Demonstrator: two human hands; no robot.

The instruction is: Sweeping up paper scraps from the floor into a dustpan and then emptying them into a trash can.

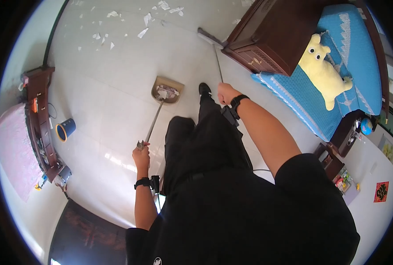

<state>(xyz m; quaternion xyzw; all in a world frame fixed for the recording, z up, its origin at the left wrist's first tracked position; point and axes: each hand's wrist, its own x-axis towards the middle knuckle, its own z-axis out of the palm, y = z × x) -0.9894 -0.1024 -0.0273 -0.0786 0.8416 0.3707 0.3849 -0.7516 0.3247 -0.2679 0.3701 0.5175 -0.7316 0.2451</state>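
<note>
My left hand [141, 155] is closed around the upper end of a long-handled dustpan [162, 81]. Its tan pan rests on the pale tiled floor ahead of me, with crumpled paper scraps [164, 93] inside. Out to the right, my right hand [227, 93] grips the thin stick of a broom [210, 37]. The broom's dark head lies on the floor beside the wooden cabinet, well beyond the dustpan. White torn paper pieces [147, 19] are scattered across the far floor.
A dark wooden cabinet [260, 37] stands at the far right, next to a blue-covered sofa [289, 99] bearing a yellow plush toy [322, 73]. At left are a blue bin [68, 127] and a wooden dresser [41, 119]. My shoe [204, 89] is between dustpan and broom.
</note>
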